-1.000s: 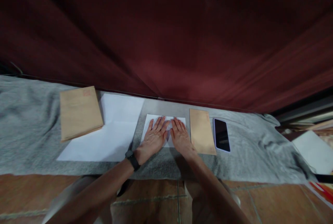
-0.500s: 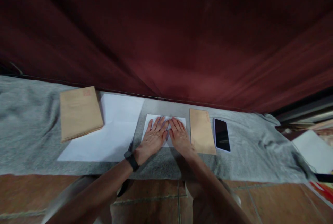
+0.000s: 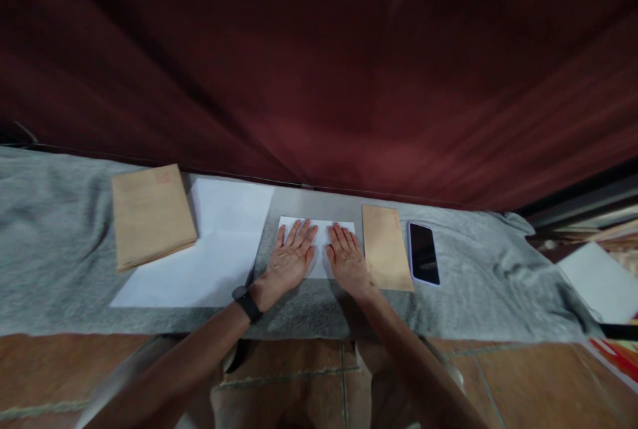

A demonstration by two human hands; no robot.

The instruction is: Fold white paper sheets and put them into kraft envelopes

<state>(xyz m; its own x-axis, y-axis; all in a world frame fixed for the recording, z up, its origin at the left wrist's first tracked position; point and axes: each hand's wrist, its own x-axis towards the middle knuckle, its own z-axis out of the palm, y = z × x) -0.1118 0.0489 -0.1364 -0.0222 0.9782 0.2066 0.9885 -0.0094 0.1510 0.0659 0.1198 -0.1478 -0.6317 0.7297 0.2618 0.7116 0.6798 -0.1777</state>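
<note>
Head view: left hand (image 3: 289, 257) and right hand (image 3: 347, 257), both flat and open, press on small folded white paper (image 3: 321, 232), gripping nothing. Paper's long side runs left-right on grey cloth (image 3: 463, 309), just left of brown envelope (image 3: 386, 248).

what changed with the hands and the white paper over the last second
The left hand and right hand slid apart, baring a strip of the folded white paper between them. Both stay flat on it, gripping nothing. The brown envelope, phone and envelope stack stayed put.
</note>
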